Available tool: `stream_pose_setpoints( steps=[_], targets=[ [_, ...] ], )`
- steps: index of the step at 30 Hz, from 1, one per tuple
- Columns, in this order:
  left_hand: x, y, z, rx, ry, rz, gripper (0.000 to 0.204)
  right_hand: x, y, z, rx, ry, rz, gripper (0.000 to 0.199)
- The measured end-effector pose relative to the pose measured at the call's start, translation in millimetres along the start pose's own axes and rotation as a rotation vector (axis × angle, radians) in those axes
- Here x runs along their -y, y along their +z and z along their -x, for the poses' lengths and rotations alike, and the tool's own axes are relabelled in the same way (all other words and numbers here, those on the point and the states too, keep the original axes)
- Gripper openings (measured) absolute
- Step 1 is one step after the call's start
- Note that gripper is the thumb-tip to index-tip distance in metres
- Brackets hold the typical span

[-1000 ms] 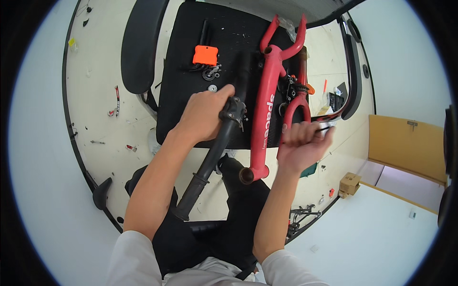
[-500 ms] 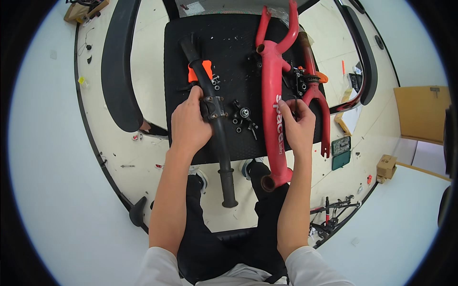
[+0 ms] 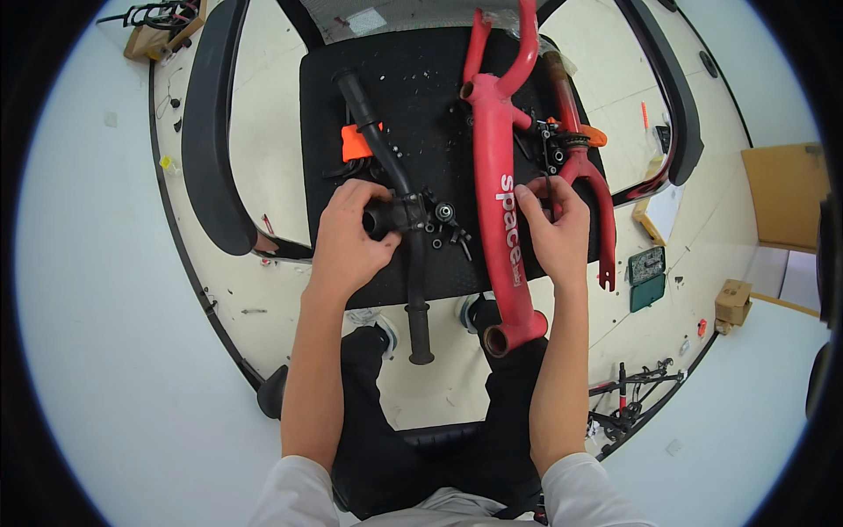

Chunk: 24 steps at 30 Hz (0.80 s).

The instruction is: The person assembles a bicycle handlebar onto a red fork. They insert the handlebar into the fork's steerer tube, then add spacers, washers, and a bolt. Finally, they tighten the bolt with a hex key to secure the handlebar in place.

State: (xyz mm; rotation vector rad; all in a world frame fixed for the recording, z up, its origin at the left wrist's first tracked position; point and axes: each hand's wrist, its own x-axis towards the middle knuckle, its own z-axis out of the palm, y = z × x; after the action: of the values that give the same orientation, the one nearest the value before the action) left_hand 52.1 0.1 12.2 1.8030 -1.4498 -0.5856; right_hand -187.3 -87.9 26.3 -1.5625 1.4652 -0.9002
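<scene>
A light grey short-sleeved top (image 3: 584, 492) is worn with black trousers (image 3: 364, 408) and pale shoes (image 3: 388, 334), the forearms (image 3: 312, 378) bare.

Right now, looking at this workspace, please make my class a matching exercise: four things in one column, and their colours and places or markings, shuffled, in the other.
Column one
1. Handlebar
2. Bicycle frame
3. Open case
4. Tool holder

Column two
A. Green, on the floor
B. Orange, on the chair seat
C. Black, held at its stem by the left hand
D. Pinkish red, with white lettering

Right pairs: 1-C, 2-D, 3-A, 4-B.
</scene>
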Motion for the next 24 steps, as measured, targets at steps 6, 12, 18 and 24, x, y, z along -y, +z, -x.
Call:
stream_pose_setpoints(
  steps=[6,12,18,24],
  targets=[
    [1.0,-9.4,4.1,-0.009,0.056,-0.026,0.039,8.6,-4.3,-4.4,0.017,0.009,-0.025,0.021],
    [-5.7,-6.8,11.7,-0.148,0.205,0.019,0.031,-5.2,-27.9,-13.8,-0.217,0.005,-0.207,0.019],
    [-45.0,30.6,23.1,-0.271,0.291,0.107,0.02,-28.6,-68.6,-18.8,-0.341,0.092,-0.011,0.025],
    [-85.5,77.3,33.6,-0.241,0.284,0.008,0.031,-32.7,-74.4,-14.9,-0.39,0.023,0.333,0.042]
  ],
)
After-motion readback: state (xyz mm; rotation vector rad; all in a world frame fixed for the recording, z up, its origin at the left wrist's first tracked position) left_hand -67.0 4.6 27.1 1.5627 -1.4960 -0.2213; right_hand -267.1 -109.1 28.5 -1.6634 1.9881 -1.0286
